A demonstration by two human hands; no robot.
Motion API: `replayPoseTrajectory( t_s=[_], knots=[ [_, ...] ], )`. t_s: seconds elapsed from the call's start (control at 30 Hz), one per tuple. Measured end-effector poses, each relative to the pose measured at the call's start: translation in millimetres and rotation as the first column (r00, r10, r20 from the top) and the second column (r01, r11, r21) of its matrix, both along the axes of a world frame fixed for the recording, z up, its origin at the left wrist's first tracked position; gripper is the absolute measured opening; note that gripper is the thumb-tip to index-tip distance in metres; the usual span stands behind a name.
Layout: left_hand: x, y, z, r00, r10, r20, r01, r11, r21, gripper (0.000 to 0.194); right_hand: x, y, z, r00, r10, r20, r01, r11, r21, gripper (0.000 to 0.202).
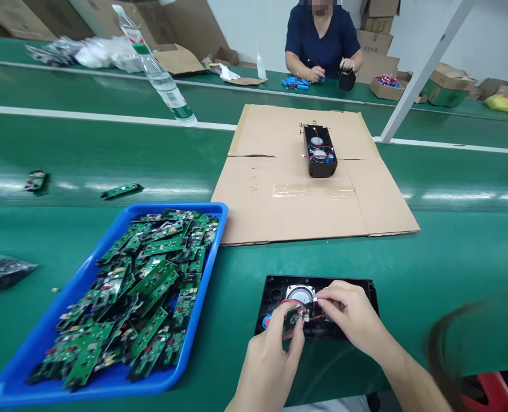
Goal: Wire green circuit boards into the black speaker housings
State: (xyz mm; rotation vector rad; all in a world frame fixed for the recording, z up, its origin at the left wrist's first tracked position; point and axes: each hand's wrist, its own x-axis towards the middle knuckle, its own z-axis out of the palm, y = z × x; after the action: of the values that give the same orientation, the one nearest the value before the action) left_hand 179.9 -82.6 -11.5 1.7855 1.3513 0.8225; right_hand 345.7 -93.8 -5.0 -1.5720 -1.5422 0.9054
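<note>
In front of me lies a black speaker housing with a round speaker and a blue cylindrical part inside. My left hand pinches a small green circuit board above the housing's left half. Between the fingertips of my right hand is a white wire connector, close to the board. Red wires run around the board and speaker. My right hand covers much of the housing's right half.
A blue tray piled with circuit boards stands to the left. Behind the housing, a flat cardboard sheet bears another black housing. Loose boards lie on the green surface beyond the tray. A person works across the table; a slanted post rises at right.
</note>
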Motion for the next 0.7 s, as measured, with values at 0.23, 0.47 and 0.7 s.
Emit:
replayPoseTrajectory(
  t_s=[0.23, 0.47, 0.7],
  knots=[
    [-0.6, 3.7, 2.8, 0.997, -0.072, -0.026, 0.074, 0.994, 0.083, 0.017, 2.9, -4.8, -5.5, 0.873, 0.043, 0.486, -0.212, 0.931, 0.298, 0.034],
    [-0.1, 3.0, -4.2, 0.992, -0.047, -0.118, 0.070, 0.978, 0.194, 0.017, -0.4, -1.3, -11.1, 0.772, 0.003, 0.635, -0.284, 0.896, 0.341, 0.035],
    [-3.2, 1.3, -12.2, 0.981, -0.042, -0.188, 0.087, 0.966, 0.243, 0.016, -6.0, -1.7, -3.7, 0.774, 0.147, 0.616, -0.382, 0.884, 0.269, 0.034]
  ],
)
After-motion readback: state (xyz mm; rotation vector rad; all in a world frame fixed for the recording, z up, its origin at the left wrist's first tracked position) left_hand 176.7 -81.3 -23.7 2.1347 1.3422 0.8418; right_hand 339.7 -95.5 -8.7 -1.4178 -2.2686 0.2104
